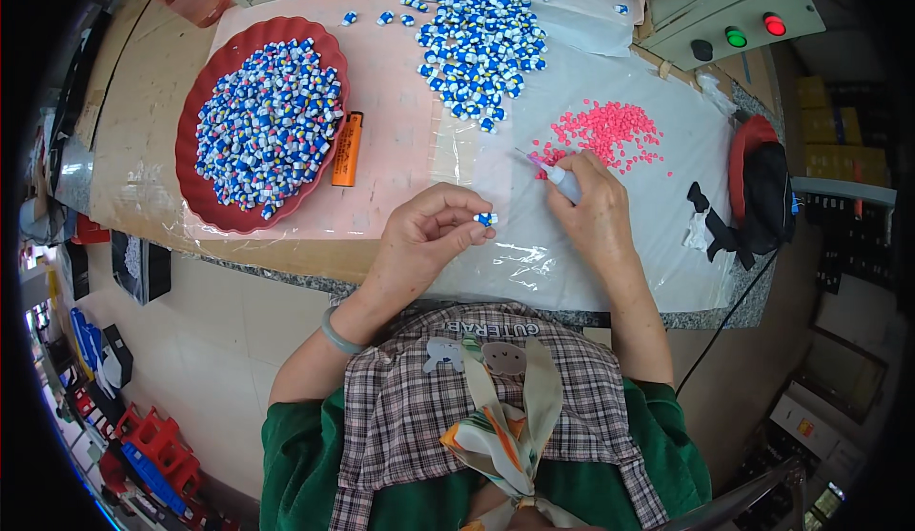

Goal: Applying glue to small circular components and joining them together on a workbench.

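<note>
Between the thumb and fingertips of my left hand [419,237] is a small blue-and-white piece [486,219], held over the table's near side. My right hand [600,209] grips a small squeeze bottle [566,184] of pale, see-through plastic with a thin needle tip. The tip points left and away from me, at the near-left edge of a scatter of tiny pink pieces [618,129]. Beyond both hands lies a heap of loose blue-and-white pieces [484,50]. At left, a red scalloped bowl [227,218] holds a mound of similar pieces, some with pink spots showing.
An orange lighter-shaped item [347,150] lies against the bowl's right side. At the far right stands a grey-green box [734,11] with lit green and red buttons. A black-and-red object [762,188] with a cable sits on the right edge. Clear plastic sheeting covers the tabletop.
</note>
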